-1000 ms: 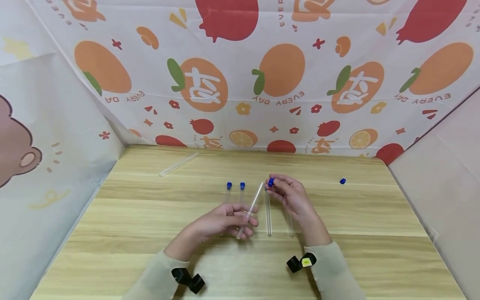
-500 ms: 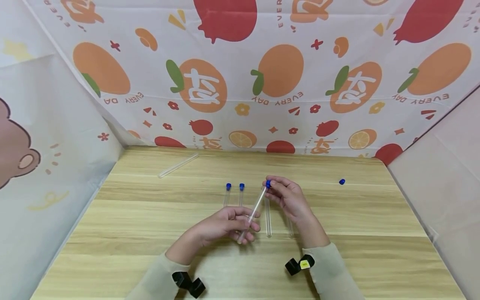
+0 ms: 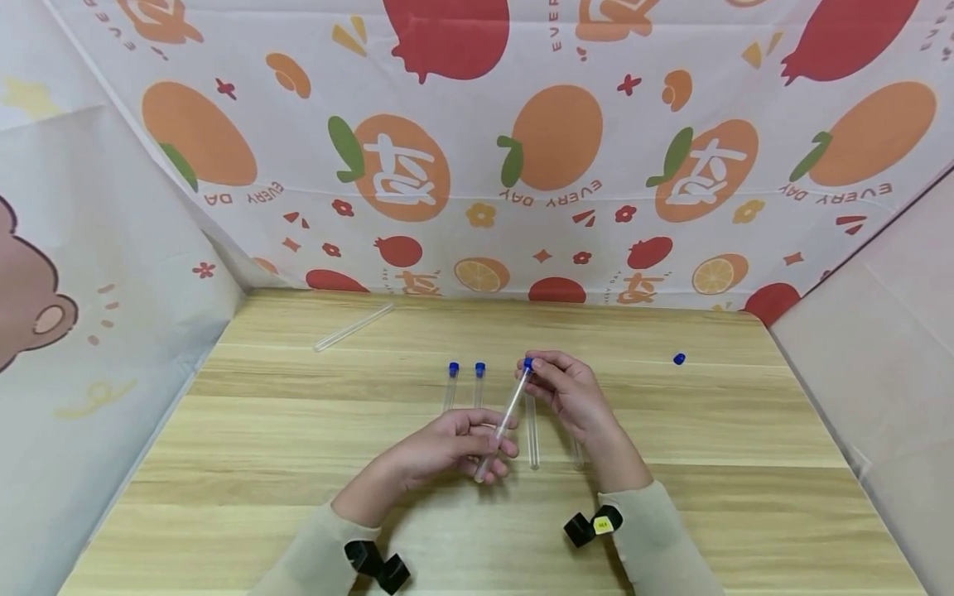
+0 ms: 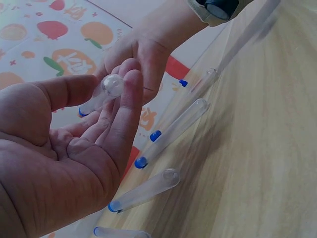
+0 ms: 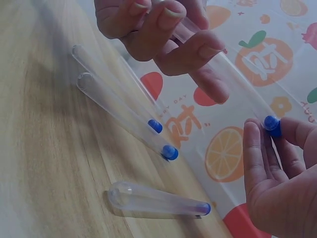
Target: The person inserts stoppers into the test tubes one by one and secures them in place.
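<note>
My left hand [image 3: 455,447] holds a clear test tube [image 3: 510,414] between thumb and fingers, tilted with its mouth up and to the right. At that mouth sits a blue cap [image 3: 527,364], pinched by the thumb and fingers of my right hand [image 3: 572,393]. In the right wrist view the blue cap [image 5: 272,125] is on the tube's end. The tube's rounded bottom [image 4: 113,86] points at the camera in the left wrist view. Behind my left hand lie two blue-capped tubes, their lower parts hidden. Another tube [image 3: 532,434] lies below my right hand.
An uncapped tube [image 3: 354,328] lies slantwise at the back left of the wooden table [image 3: 298,430]. A loose blue cap [image 3: 679,358] rests at the right. One more tube [image 3: 577,455] is partly hidden by my right wrist. A fruit-print cloth [image 3: 477,149] hangs behind.
My right hand has brought the blue cap left and onto the mouth of the held tube; a second ago the two were apart. The left hand has shifted slightly.
</note>
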A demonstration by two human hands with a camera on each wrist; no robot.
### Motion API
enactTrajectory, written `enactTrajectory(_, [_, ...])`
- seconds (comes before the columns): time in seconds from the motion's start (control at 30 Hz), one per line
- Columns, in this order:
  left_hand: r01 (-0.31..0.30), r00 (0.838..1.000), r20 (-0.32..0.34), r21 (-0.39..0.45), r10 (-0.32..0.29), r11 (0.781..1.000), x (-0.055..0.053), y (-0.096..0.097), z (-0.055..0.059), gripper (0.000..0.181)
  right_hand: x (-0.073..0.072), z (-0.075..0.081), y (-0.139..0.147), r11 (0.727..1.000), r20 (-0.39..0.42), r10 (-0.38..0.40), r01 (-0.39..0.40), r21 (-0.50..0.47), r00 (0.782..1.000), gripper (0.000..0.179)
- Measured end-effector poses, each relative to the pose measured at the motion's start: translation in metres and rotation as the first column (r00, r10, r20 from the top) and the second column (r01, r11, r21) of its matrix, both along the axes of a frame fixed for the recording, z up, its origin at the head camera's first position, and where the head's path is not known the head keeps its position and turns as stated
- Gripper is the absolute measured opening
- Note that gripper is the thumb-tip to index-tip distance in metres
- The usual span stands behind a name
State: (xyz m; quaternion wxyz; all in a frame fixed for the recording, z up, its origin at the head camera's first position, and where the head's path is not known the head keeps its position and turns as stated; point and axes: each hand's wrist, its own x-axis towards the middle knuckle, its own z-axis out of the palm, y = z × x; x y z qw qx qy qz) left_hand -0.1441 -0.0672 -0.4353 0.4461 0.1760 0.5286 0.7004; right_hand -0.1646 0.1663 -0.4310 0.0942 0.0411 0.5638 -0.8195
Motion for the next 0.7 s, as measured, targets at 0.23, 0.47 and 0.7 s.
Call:
enactTrajectory(0.23, [-0.036,0.999,0.0,0.006,0.036,0.999,0.001,0.002,-0.002,0.051,0.0,-0.001,-0.002,0.999,0.008,-0.031,0.031,-0.025,0.999,0.027])
enactTrajectory(0.47, [-0.087,0.996,-0.032,0.002,0.087,0.996,0.002,0.003,-0.002,0.049,0.002,-0.003,-0.009,0.992,0.027,-0.097,0.098,-0.075,0.995,0.017])
enactTrajectory(0.7, [-0.145,0.988,-0.056,-0.019,0.144,0.989,0.005,0.007,0.001,0.047,0.003,-0.006,-0.02,0.975,0.023,-0.2,0.201,-0.094,0.98,0.016])
